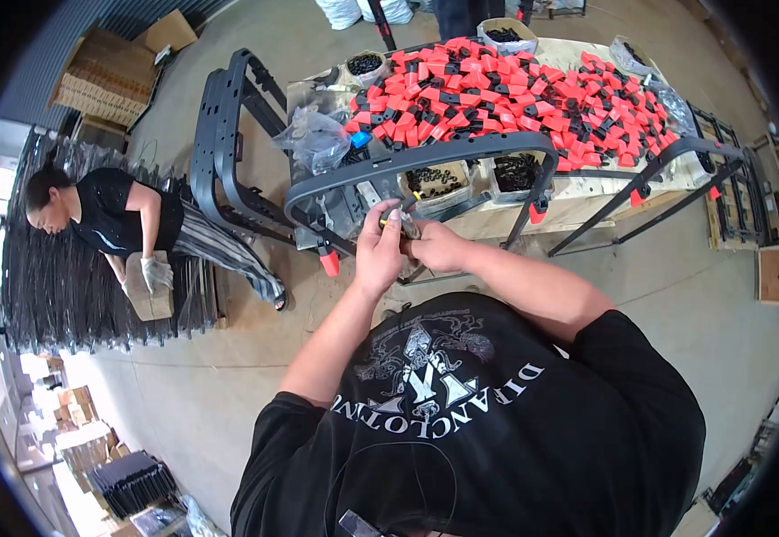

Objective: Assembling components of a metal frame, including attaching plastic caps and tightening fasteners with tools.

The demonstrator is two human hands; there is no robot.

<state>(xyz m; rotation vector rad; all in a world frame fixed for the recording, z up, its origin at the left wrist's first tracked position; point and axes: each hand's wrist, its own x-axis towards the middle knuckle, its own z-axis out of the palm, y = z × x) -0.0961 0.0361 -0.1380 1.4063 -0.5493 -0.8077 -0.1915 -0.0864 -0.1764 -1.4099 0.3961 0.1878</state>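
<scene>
My left hand and my right hand are close together in front of my chest, at the near edge of the table. The fingers of both are closed. At the left fingertips shows a small tool with black and yellow parts; its kind is too small to tell. What the right fingers grip is hidden. Just beyond the hands runs the dark metal tube frame, with a red plastic piece on its lower left end. Open boxes of small dark hardware sit behind the tube.
A big heap of red and black plastic pieces covers the table. More tube frames stand at the left. A clear plastic bag lies on the table's left end. A co-worker at left carries a cardboard box.
</scene>
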